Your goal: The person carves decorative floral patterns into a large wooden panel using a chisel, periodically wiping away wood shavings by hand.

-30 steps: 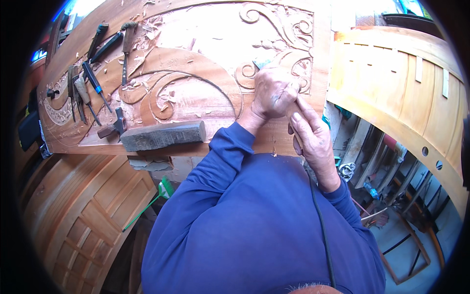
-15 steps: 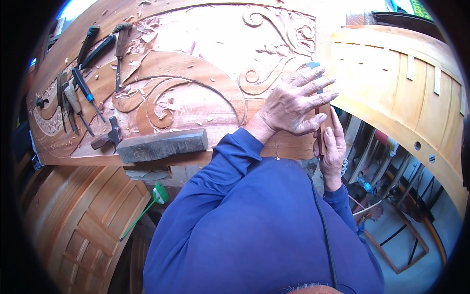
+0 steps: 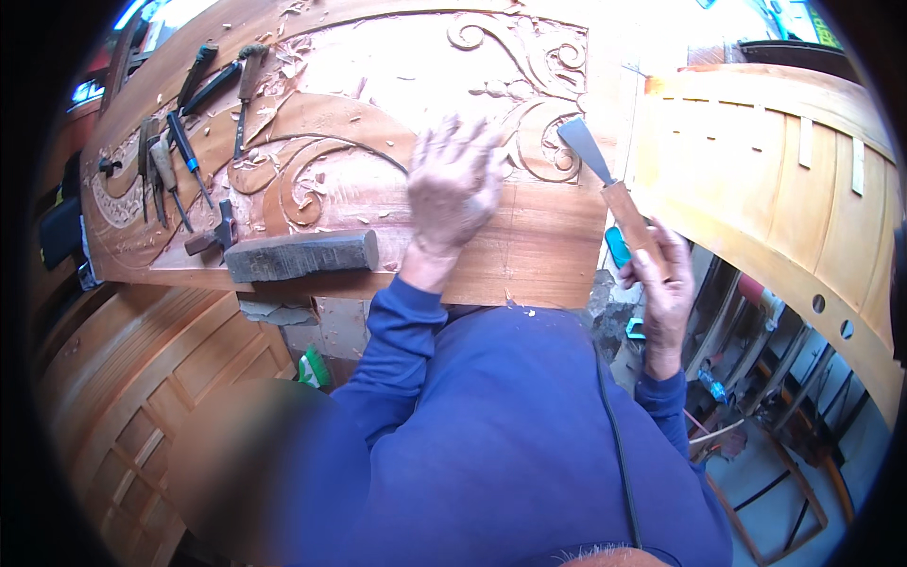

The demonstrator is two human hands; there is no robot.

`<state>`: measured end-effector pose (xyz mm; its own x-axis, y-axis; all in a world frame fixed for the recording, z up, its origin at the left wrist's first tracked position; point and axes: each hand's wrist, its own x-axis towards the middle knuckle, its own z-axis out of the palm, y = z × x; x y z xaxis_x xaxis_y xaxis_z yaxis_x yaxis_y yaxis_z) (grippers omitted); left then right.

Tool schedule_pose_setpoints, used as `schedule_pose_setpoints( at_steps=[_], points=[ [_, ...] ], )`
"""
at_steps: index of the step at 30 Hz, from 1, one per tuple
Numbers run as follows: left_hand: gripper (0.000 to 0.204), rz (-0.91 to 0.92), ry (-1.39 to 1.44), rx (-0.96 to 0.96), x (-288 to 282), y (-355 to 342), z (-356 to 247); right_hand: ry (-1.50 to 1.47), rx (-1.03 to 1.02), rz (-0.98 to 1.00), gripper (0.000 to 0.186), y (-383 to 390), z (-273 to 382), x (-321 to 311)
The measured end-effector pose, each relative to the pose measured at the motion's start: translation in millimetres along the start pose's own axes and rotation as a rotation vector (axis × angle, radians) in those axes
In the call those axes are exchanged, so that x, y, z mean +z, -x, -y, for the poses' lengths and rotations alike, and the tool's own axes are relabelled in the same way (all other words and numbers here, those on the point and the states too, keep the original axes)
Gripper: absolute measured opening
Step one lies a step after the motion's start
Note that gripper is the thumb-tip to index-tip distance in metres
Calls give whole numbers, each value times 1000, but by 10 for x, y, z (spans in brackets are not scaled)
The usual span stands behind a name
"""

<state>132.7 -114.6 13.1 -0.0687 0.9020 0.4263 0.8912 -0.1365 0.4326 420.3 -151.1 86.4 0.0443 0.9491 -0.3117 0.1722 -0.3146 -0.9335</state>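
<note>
My left hand [image 3: 452, 184] is over the carved wooden panel [image 3: 510, 236] beside its scrolls, slightly blurred, fingers spread and holding nothing. My right hand [image 3: 661, 265] grips the wooden handle of a wide flat chisel [image 3: 588, 146] at the panel's right edge, the blade pointing up and left over the carving. Left of my left hand lie a grey block [image 3: 300, 253], a small hammer [image 3: 223, 227] and several carving tools [image 3: 189, 156] among pale shavings.
A second pale wooden panel [image 3: 765, 161] stands to the right, above long pieces and a frame [image 3: 775, 520]. At lower left are a panelled door [image 3: 132, 387] and a green broom [image 3: 312, 369]. A blurred patch covers part of the lower left of the picture.
My hands have separated: the left moved left over the carving with fingers spread, the right drew the chisel rightward to the panel's edge, exposing its blade.
</note>
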Motion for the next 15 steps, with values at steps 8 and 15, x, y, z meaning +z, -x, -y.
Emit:
schedule_pose_setpoints(
  at_steps=[8, 15],
  points=[
    [27, -352, 446, -378, 146, -386, 190, -372, -407, -28, 53, -1206, 192, 136],
    [63, -281, 1206, -403, 503, -1404, 703, -514, -507, 477, 46, -2376, 678, 1255]
  ],
)
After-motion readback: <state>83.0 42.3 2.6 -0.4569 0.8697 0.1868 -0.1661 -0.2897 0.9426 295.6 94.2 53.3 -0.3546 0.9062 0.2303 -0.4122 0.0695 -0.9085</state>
